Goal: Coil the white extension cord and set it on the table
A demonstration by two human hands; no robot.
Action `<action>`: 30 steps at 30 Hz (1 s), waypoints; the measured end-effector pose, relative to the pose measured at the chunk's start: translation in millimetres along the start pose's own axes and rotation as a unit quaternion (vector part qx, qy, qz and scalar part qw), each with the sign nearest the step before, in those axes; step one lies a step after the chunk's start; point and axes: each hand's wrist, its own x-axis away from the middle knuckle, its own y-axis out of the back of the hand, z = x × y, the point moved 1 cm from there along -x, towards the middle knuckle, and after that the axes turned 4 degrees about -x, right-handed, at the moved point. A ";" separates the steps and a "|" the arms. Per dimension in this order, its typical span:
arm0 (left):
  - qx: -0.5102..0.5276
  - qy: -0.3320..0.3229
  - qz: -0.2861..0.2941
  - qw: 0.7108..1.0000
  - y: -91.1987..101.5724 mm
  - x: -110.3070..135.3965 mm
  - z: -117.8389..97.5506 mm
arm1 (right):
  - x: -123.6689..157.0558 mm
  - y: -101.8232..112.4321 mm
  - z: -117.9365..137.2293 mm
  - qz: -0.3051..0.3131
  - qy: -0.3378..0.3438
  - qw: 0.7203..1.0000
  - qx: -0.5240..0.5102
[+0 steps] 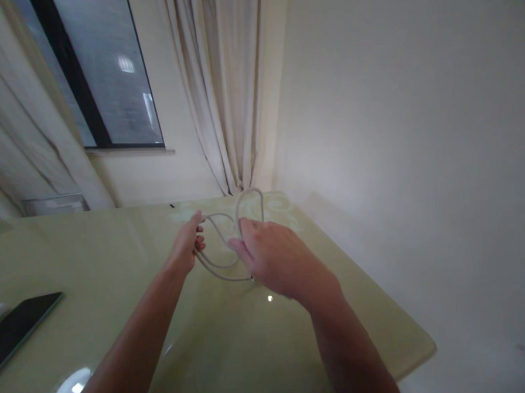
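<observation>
well, left hand (pixel 186 245) and right hand (pixel 272 257) each pinch one looped white cable (pixel 250 190). one dark tablet (pixel 18 326) lies well left of the cable.

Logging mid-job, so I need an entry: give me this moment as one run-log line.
left hand: grips cable | right hand: pinches cable loop | cable: white, looped between hands | dark flat device: on table, far left

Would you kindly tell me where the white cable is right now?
In the head view, the white cable hangs looped between the left hand and right hand, above the far part of the green table.
</observation>
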 end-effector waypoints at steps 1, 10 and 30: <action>-0.013 0.002 -0.006 1.000 1.2 0.8 -2.1 | -1.6 0.3 -9.9 -0.007 -0.023 1.000 0.020; -0.020 0.017 -0.017 1.000 1.4 4.9 -6.3 | -2.1 11.8 -59.8 -0.175 0.003 0.981 -0.078; -0.314 -0.175 0.030 0.933 -1.8 7.5 -2.3 | -16.6 -0.4 -72.5 -0.328 0.114 0.785 -0.513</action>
